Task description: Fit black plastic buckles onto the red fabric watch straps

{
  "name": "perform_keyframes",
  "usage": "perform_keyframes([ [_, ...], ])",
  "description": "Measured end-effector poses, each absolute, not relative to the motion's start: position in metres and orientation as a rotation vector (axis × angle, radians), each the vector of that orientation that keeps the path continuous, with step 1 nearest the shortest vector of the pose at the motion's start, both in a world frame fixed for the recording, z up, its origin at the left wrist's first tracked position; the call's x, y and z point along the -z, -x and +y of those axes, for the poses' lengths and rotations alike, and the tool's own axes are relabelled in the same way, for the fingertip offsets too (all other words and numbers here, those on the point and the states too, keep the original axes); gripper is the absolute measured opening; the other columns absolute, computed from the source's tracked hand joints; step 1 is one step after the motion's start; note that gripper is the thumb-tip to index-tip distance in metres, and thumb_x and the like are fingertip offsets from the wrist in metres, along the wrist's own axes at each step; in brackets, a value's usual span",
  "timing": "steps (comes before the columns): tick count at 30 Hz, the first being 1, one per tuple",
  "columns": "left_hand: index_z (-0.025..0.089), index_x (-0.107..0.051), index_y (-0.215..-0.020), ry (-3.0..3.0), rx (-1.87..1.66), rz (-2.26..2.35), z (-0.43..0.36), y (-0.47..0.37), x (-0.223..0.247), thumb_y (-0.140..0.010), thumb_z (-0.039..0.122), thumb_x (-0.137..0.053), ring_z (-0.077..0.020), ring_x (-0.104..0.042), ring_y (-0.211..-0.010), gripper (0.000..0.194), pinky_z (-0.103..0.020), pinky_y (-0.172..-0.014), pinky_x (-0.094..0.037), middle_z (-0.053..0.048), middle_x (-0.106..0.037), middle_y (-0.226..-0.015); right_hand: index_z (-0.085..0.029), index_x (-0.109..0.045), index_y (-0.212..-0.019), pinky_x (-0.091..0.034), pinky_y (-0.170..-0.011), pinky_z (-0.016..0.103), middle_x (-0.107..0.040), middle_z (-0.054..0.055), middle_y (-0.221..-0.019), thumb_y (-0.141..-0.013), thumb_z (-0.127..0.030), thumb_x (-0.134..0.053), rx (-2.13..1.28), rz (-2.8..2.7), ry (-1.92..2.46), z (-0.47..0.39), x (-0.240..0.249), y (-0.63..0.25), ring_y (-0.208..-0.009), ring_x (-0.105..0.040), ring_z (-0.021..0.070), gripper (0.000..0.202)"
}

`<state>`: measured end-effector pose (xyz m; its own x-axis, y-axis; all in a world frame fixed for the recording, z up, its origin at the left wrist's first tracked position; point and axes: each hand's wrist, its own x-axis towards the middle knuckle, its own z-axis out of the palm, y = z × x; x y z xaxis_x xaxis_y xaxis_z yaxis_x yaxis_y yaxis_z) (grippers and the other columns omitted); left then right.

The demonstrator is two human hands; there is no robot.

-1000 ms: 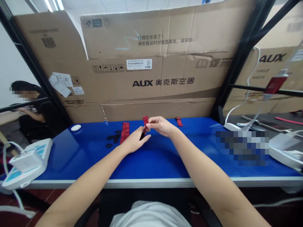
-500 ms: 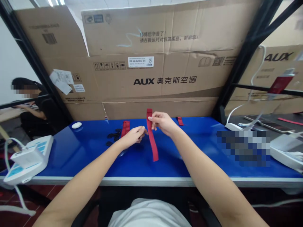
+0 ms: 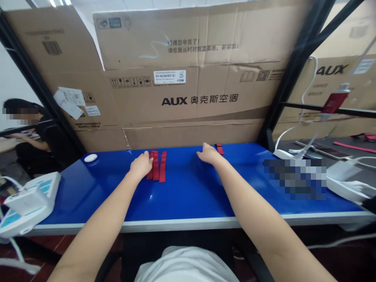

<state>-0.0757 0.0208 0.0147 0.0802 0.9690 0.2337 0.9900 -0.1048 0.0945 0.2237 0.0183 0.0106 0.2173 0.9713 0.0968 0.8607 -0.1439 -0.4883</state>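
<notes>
Several red webbing straps [image 3: 156,166] lie side by side on the blue table. My left hand [image 3: 141,167] is over their left edge, its thumb apart from the forefinger and nothing visible in its grasp. It covers the spot where the black plastic buckles lay, so those are hidden. Farther right, my right hand [image 3: 209,153] reaches low over the table toward the back, fingers apart and empty as far as they show. Just beyond its wrist lies a short red strap piece [image 3: 219,149] at the table's back edge.
A cardboard panel [image 3: 188,113] stands along the back of the blue table [image 3: 182,199], between black frame posts. White power strips [image 3: 44,196] sit at the left end and at the right [image 3: 340,188]. A round white object [image 3: 91,158] lies at the back left. A person [image 3: 32,133] sits beyond the left post.
The red strap that my right hand held now lies beside the others. My left hand has moved left over the buckles' place; my empty right hand has shifted slightly right relative to the table.
</notes>
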Motion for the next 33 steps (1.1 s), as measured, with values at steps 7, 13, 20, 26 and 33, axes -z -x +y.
perform_keyframes([
  [7, 0.01, -0.051, -0.117, 2.038, 0.3, -2.163, 0.009, 0.082, -0.017, -0.088, 0.042, -0.05, -0.0399, -0.064, -0.101, 0.043, -0.045, -0.078, -0.05, -0.027, -0.054, -0.121, -0.002, -0.048, -0.133, -0.029, -0.107, 0.053, -0.045, 0.031, -0.139, -0.085, -0.034, -0.057, -0.304, -1.577, 2.324, 0.03, 0.005, -0.241, -0.135, -0.037, 0.0405, 0.058],
  [13, 0.014, -0.058, -0.11, 2.238, 0.522, -1.654, 0.005, 0.064, -0.016, -0.09, 0.033, -0.048, -0.0342, -0.054, -0.111, 0.029, -0.043, -0.09, -0.046, -0.018, -0.057, -0.113, -0.011, -0.055, -0.128, -0.039, -0.102, 0.038, -0.057, 0.021, -0.131, -0.085, -0.036, -0.058, -0.355, -1.832, 2.02, 0.023, 0.0, -0.212, -0.126, -0.05, 0.032, 0.049],
  [20, 0.015, -0.062, -0.109, 2.648, 0.6, -1.167, -0.002, 0.038, 0.0, -0.091, 0.031, -0.051, -0.0279, -0.052, -0.109, 0.026, -0.041, -0.098, -0.043, -0.013, -0.059, -0.112, -0.013, -0.065, -0.113, -0.046, -0.09, 0.033, -0.061, 0.018, -0.122, -0.07, -0.007, -0.06, -0.272, -1.88, 1.789, 0.014, -0.007, -0.216, -0.112, -0.058, 0.0299, 0.043],
  [26, 0.018, -0.063, -0.108, 2.762, 0.683, -1.091, -0.004, 0.032, 0.005, -0.091, 0.03, -0.052, -0.027, -0.053, -0.106, 0.023, -0.043, -0.097, -0.043, -0.011, -0.061, -0.108, -0.018, -0.07, -0.071, -0.047, -0.067, 0.032, -0.068, 0.01, -0.072, -0.06, -0.006, -0.07, -0.348, -1.943, 1.79, 0.014, 0.001, -0.211, -0.072, -0.065, 0.0253, 0.016],
  [33, 0.018, -0.058, -0.121, 2.8, 0.751, -1.078, -0.003, 0.027, 0.011, -0.089, 0.042, -0.057, -0.029, -0.05, -0.115, 0.04, -0.045, -0.1, -0.041, -0.012, -0.058, -0.119, -0.02, -0.068, -0.066, -0.043, -0.06, 0.028, -0.067, 0.002, -0.065, -0.052, -0.016, -0.083, -0.48, -2.048, 1.508, 0.012, 0.004, -0.191, -0.064, -0.061, 0.0188, 0.02],
])
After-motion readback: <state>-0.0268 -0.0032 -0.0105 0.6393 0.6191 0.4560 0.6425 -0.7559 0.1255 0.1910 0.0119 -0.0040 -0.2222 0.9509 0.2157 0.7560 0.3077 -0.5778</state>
